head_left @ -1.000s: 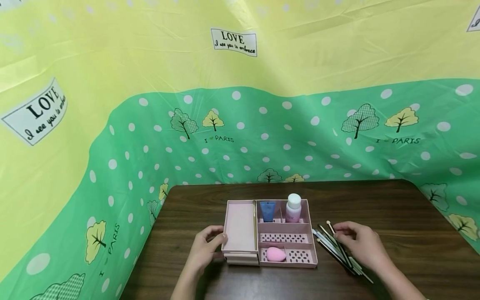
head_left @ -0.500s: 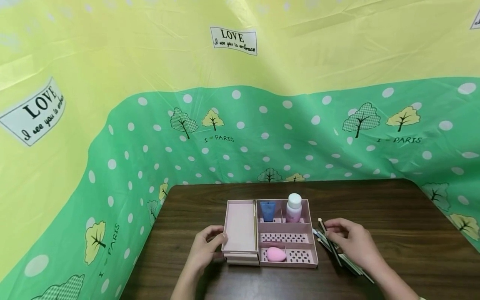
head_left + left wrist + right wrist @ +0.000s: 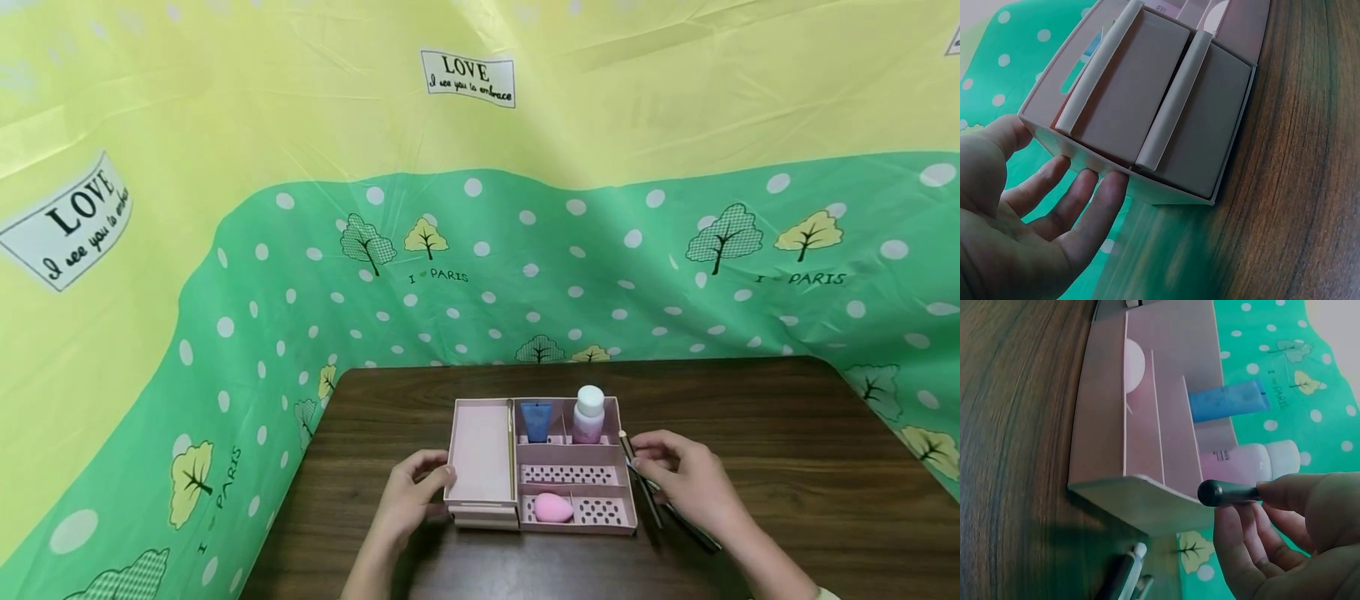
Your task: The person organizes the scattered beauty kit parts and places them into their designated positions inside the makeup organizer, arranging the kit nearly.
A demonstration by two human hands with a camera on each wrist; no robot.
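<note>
A pink makeup organizer (image 3: 480, 450) stands on the table. My left hand (image 3: 408, 493) touches its left side, thumb near the top edge and fingertips along the wall, beside two drawers (image 3: 1194, 119). My right hand (image 3: 686, 477) pinches a dark, slim makeup brush (image 3: 641, 483) just off the organizer's right side. In the right wrist view the dark rounded end of the brush (image 3: 1219, 493) shows between thumb and fingers. More brushes (image 3: 693, 529) lie on the table below this hand, partly hidden by it.
In the organizer stand a blue tube (image 3: 536, 422), a white-capped pink bottle (image 3: 588, 417), a pink makeup sponge (image 3: 553, 507) and one slim gold-toned brush (image 3: 511, 450) along the divider. A patterned cloth (image 3: 487, 275) hangs behind the dark wooden table (image 3: 787, 450).
My right hand has moved left from the loose brushes to the organizer's right wall, carrying a dark brush away from the pile. The left hand has stayed in place.
</note>
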